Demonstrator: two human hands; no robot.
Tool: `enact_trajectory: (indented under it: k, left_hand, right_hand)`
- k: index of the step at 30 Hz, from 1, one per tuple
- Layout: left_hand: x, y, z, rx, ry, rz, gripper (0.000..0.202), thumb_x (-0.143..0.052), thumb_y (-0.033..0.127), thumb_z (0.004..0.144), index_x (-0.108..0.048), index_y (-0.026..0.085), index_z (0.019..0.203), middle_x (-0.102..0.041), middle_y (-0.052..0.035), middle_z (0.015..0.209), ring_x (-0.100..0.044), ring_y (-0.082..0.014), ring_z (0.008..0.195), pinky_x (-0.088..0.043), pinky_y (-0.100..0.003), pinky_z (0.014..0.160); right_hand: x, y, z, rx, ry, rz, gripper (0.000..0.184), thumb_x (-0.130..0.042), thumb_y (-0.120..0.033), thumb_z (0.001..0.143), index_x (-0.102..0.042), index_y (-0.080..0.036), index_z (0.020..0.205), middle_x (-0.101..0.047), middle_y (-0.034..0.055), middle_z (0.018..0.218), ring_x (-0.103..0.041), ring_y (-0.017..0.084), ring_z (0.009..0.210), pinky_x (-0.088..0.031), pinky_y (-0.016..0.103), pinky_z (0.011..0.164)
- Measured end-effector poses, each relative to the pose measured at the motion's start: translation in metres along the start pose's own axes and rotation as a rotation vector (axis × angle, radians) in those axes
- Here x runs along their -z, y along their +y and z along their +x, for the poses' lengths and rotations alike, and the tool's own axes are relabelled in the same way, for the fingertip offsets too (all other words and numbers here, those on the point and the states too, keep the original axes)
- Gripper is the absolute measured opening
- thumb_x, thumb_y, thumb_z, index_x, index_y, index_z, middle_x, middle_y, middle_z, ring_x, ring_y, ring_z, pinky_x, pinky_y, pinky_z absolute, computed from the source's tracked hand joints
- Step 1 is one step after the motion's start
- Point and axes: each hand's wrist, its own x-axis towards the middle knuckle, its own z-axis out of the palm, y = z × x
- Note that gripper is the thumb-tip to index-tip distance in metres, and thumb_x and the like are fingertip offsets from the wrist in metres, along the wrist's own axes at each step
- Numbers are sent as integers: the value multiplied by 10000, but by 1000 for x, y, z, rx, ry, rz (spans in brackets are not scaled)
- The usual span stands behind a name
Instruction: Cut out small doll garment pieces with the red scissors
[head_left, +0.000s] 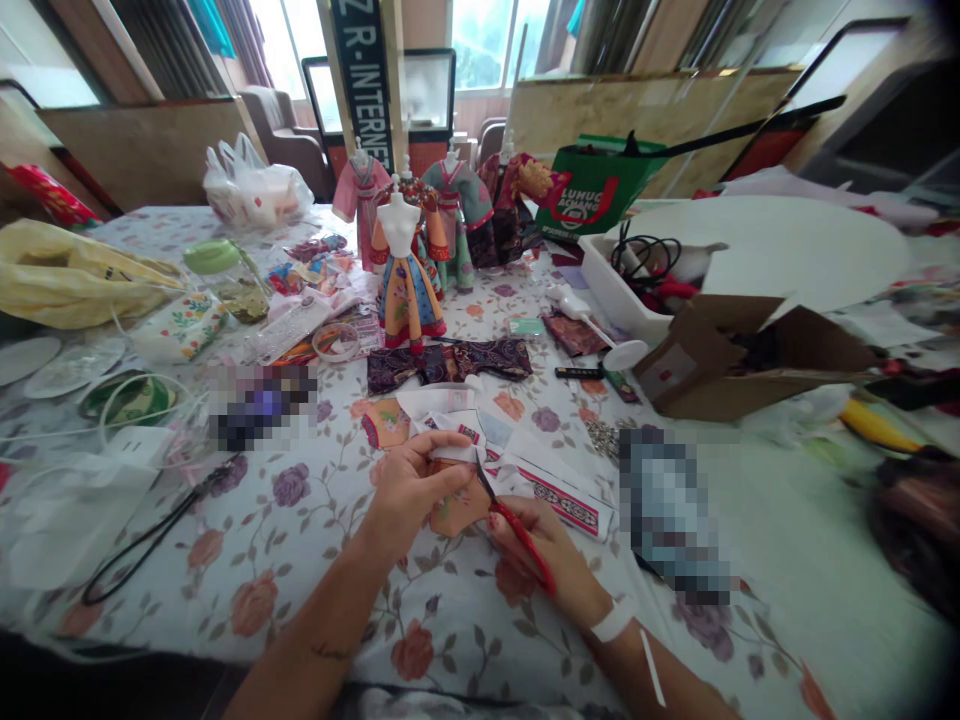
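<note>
Just above the flowered desk (pixel 225 610), your right hand (pixel 544 550) is clenching red-handled scissors (pixel 523 530), and your left hand (pixel 412 490) is pinching an orange fabric piece (pixel 457 510) by the blades; farther off, a dark patterned fabric piece (pixel 450 362) is lying before a dressed miniature mannequin (pixel 403 285).

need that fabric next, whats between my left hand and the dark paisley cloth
In the head view, white paper pieces lie between the left hand and the dark paisley cloth.
</note>
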Motion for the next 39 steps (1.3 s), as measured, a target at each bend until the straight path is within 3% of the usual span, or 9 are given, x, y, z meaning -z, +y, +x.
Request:
enact_trajectory:
  k: [10,15,17,22,26,28,33,36,39]
  left_hand:
    - [2,3,0,6,-40,-5,412,-796,237,635,-650,157,1012,-652,-6,721,-589,-109,627,-446,-201,598]
    - [2,6,-1,51,-101,23,668,-808,184,608,-517,178,1209,-667,-11,751,-629,-139,680,-485,-233,644]
    - [4,6,1,51,-63,-2,745,-811,178,603,-463,188,1262,-677,-9,753,-644,-144,677,-494,-235,643]
    - [10,6,9,68,88,-202,502,-781,146,645,-557,136,1094,-705,-52,822,-680,-151,727,-530,-215,662]
    - [11,5,13,234,113,-386,130,-661,84,756,-632,85,883,-708,-102,864,-685,-150,772,-549,-201,698]
    - [10,2,13,290,117,-419,57,-629,81,785,-643,86,841,-709,-100,865,-682,-138,741,-550,-194,677]
    - [8,-5,10,358,36,-384,95,-645,32,739,-660,68,825,-679,-69,724,-638,-117,587,-528,-194,538]
    - [7,-7,8,322,6,-334,210,-649,-15,696,-664,64,890,-665,-54,705,-613,-100,565,-531,-196,569]
    - [6,-5,7,221,10,-314,375,-656,-47,652,-635,135,979,-684,-42,838,-637,-104,662,-534,-207,650]
  right_hand:
    - [2,3,1,8,-11,-1,478,-600,-596,775,-403,-205,583,-359,-98,367,-438,97,267,-314,191,277]
    - [1,-6,4,104,127,-70,530,-565,-640,768,-362,-210,534,-318,-83,387,-292,60,298,-190,203,292]
    - [1,-10,6,159,176,-116,549,-571,-641,760,-348,-205,514,-308,-73,417,-240,54,358,-155,211,331]
    - [2,-8,8,177,175,-193,535,-621,-608,731,-341,-204,521,-309,-67,443,-257,68,405,-172,213,362]
    - [1,-1,9,134,156,-191,488,-601,-574,768,-364,-209,547,-316,-77,417,-298,72,350,-189,203,329]
    - [0,0,8,141,164,-174,471,-599,-557,779,-377,-207,557,-320,-80,420,-302,67,338,-193,199,320]
    - [0,-3,6,172,171,-237,441,-611,-516,789,-396,-196,575,-364,-73,451,-377,69,333,-203,197,316]
    - [0,-5,4,195,188,-268,449,-621,-503,787,-374,-198,568,-382,-70,458,-415,73,344,-218,198,318]
    - [-1,-3,3,140,150,-237,432,-606,-520,793,-382,-205,599,-380,-79,430,-440,85,311,-191,202,299]
